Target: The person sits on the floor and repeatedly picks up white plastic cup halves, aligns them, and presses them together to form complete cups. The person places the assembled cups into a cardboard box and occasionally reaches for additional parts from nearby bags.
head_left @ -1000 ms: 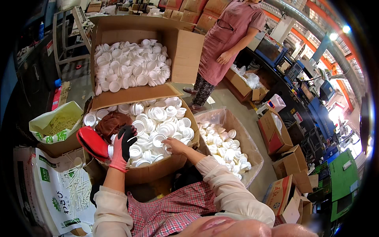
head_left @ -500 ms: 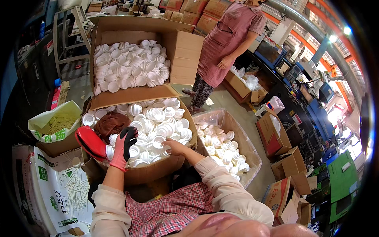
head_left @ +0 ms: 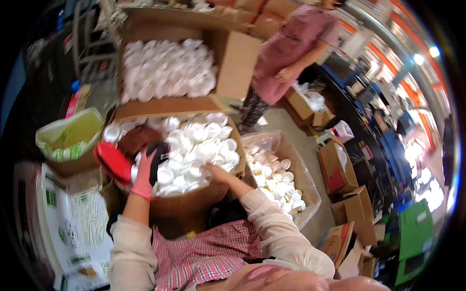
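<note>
A cardboard box (head_left: 194,201) in front of me is heaped with white plastic caps (head_left: 194,145). My left hand (head_left: 144,175), in a pink glove, is raised at the box's left side and curls around a black object (head_left: 158,151), next to a red flat piece (head_left: 112,162). My bare right hand (head_left: 213,172) lies on the caps near the box's right edge, fingertips buried among them. Both sleeves are pale, over a red checked garment.
A second open carton of white caps (head_left: 165,68) stands behind the first. A clear-lined bin of caps (head_left: 272,174) is at the right. A person in a pink apron (head_left: 291,48) stands beyond it. A green-and-white bag (head_left: 68,138) and printed sacks (head_left: 73,228) lie at the left, small cartons (head_left: 340,169) at the right.
Both hands stay at the near box; my right hand has shifted slightly over the caps. The person in the apron has moved higher in the view.
</note>
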